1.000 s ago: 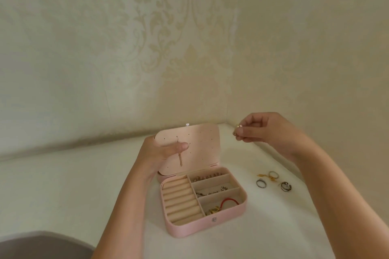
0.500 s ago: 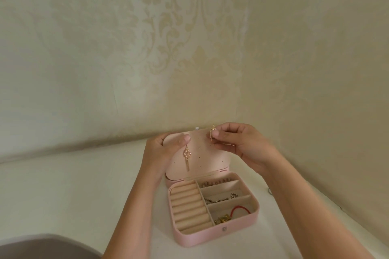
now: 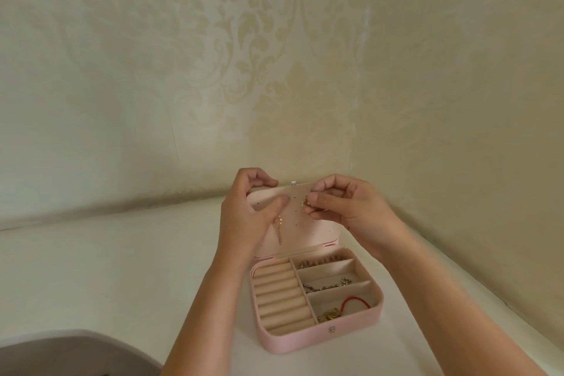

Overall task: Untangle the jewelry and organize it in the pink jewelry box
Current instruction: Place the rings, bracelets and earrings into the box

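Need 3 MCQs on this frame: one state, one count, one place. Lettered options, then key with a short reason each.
1. The lid of the pink jewelry box is:
A. snapped shut
B. open and standing up
C. detached, lying flat

2. How many compartments sit right of the ring rolls?
A. two
B. three
C. five

3. The red cord lies:
A. in the nearest compartment
B. across the ring rolls
C. hung on the lid

Key:
1 B: the left hand grips the upright lid's top edge, and the right hand pinches a gold earring at its inner face.
2 B: two dividers split that side into three.
3 A: it sits at the front right, beside a gold piece.
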Demonstrator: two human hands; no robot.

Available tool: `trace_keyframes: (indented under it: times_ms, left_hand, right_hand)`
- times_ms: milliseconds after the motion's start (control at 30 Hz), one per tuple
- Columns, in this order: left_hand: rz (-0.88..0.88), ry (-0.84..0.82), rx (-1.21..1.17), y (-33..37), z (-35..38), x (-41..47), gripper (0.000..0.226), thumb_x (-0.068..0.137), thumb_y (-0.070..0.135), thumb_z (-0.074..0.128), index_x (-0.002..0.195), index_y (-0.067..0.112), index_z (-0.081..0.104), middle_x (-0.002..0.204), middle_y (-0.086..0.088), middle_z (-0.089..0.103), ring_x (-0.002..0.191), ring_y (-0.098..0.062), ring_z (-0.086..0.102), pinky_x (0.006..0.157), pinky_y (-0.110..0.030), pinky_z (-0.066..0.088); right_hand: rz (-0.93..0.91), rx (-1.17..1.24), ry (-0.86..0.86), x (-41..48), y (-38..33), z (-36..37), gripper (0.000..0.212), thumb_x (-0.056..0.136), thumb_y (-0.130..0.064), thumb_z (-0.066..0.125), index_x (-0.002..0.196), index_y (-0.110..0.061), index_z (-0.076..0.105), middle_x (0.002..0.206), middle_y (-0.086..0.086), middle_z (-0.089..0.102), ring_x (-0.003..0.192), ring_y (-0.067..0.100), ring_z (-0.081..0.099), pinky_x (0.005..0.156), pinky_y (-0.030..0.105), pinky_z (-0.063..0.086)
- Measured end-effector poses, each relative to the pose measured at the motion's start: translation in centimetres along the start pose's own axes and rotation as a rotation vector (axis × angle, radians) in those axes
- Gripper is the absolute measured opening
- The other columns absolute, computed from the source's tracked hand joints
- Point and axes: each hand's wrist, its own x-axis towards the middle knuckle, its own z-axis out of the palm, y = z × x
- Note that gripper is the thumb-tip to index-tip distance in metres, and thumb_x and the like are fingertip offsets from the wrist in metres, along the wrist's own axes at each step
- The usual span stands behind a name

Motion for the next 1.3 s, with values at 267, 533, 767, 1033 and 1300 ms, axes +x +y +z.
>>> trace_keyframes:
  times_ms: [267,533,767,1033,1300]
  left_hand:
    - [0.087,-0.108,0.074,0.2,-0.1,-0.3,0.017,0.07,0.02,0.06,0.074,0.032,0.072,0.108,0.015,0.062,0.105,0.007,0.055,0.083,-0.008,0.041]
    - [0.073,-0.123,0.098,-0.1,-0.2,0.0,0.011,0.073,0.027,0.079,0.078,0.036,0.074,0.104,0.016,0.064,0.103,-0.002,0.06,0.089,-0.025,0.048]
    - [0.064,-0.114,0.086,-0.1,-0.3,0.1,0.022,0.076,0.012,0.077,0.072,0.034,0.072,0.099,0.013,0.064,0.096,0.004,0.059,0.08,-0.01,0.043]
    - [0.069,-0.127,0.059,-0.1,-0.3,0.2,0.017,0.08,0.008,0.072,0.076,0.024,0.071,0.103,0.011,0.063,0.096,0.006,0.058,0.078,-0.005,0.04]
    - [0.115,-0.134,0.143,-0.1,-0.3,0.2,0.032,0.077,0.009,0.075,0.074,0.04,0.07,0.099,0.016,0.06,0.097,0.003,0.057,0.08,-0.006,0.04]
  right_hand:
    - [0.051,0.348,0.074,0.3,1.3,1.3,0.01,0.082,0.005,0.06,0.086,-0.001,0.067,0.075,0.012,0.07,0.069,0.017,0.07,0.067,0.02,0.057]
    - [0.007,0.299,0.082,0.3,2.0,1.9,0.013,0.083,0.007,0.06,0.085,-0.003,0.066,0.076,0.007,0.07,0.075,0.014,0.069,0.071,0.021,0.057]
    - [-0.012,0.115,0.132,-0.1,1.4,1.9,0.015,0.083,0.001,0.065,0.096,0.0,0.072,0.084,0.011,0.072,0.079,0.015,0.069,0.07,0.018,0.055]
    - [-0.046,-0.595,0.302,-0.5,-0.4,-0.4,0.017,0.082,-0.028,0.072,0.066,-0.023,0.074,0.059,-0.011,0.067,0.05,0.01,0.053,0.053,0.017,0.037]
    - [-0.166,-0.607,0.207,-0.5,0.7,1.5,0.005,0.075,-0.023,0.078,0.078,-0.026,0.077,0.07,0.003,0.067,0.047,0.004,0.046,0.049,0.011,0.037]
